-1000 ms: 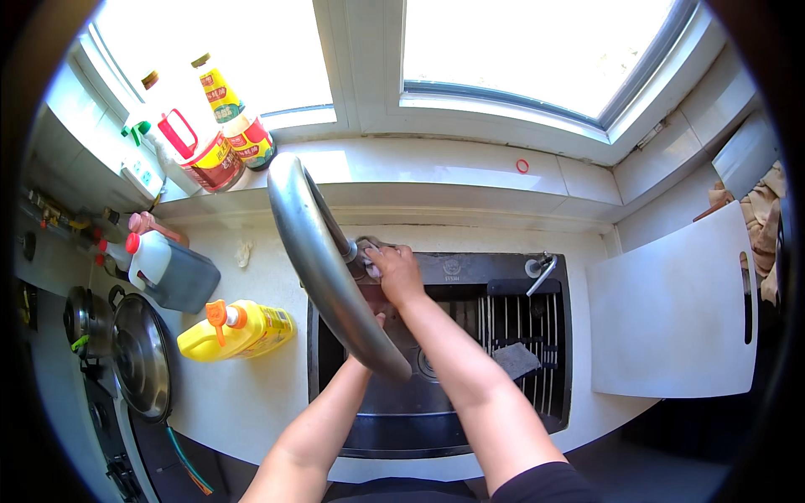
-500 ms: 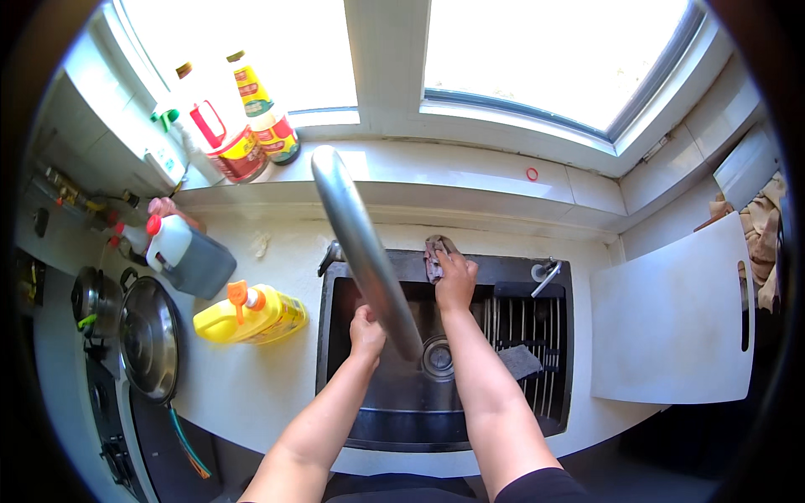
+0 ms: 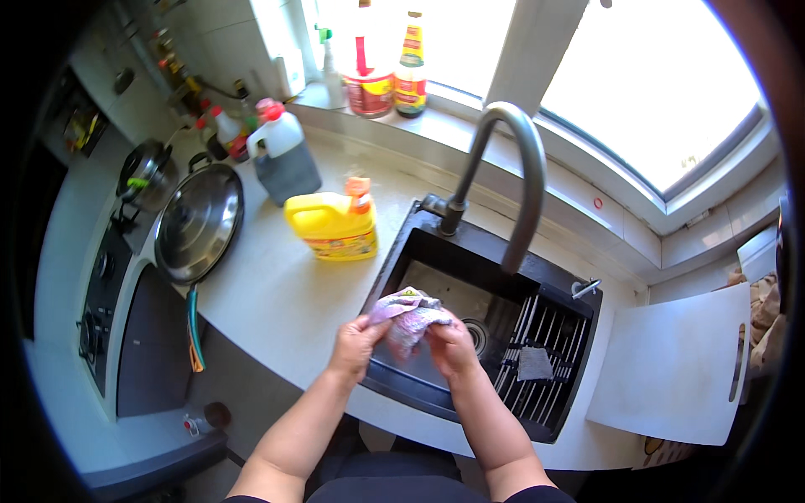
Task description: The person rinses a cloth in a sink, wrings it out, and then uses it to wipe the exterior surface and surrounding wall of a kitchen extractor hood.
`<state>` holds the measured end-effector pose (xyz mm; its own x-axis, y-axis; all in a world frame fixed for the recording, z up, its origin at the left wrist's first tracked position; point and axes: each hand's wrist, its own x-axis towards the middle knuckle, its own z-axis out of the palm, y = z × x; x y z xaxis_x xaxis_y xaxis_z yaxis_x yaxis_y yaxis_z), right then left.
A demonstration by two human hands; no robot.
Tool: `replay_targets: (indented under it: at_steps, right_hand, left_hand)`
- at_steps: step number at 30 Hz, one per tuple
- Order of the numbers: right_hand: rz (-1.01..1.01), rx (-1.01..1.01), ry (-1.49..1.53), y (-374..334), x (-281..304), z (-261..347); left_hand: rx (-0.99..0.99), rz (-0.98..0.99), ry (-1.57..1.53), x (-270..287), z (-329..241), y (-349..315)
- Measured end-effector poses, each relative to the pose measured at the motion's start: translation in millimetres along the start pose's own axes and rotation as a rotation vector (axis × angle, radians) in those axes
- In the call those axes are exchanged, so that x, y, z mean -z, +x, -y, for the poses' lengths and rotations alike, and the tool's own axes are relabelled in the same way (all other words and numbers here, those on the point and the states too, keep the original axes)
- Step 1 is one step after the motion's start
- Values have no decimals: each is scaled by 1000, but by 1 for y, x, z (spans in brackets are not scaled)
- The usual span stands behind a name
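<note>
Both hands hold a crumpled pinkish-grey cloth (image 3: 404,313) over the near left part of a black sink (image 3: 436,394). My left hand (image 3: 356,344) grips its left side and my right hand (image 3: 450,344) grips its right side. A curved grey faucet (image 3: 511,172) arches over the basin behind the cloth. The round drain (image 3: 478,334) sits just right of my right hand.
A rack with a small grey pad (image 3: 533,364) fills the sink's right half. A yellow jug (image 3: 334,224), a dark-liquid jug (image 3: 285,162) and a lidded pan (image 3: 198,222) stand at left. Bottles (image 3: 409,67) line the sill. A white cutting board (image 3: 675,369) lies at right.
The view has swung left and closer. The faucet, earlier right in front of the camera, now stands behind the hands, which have come together on the cloth.
</note>
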<state>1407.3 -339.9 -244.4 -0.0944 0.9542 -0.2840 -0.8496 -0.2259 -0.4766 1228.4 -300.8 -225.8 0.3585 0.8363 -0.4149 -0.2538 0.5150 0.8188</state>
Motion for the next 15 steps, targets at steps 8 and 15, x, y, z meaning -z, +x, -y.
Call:
replay_targets:
  at_steps: [8,15]
  right_hand:
    - [408,-72,133,-40,-187,-88]
    - [364,-271,-43,-23,-327,-286]
  left_hand:
    - [-335,-94,43,128,-115,-149]
    - [-502,-295,-5,313,-186,-294]
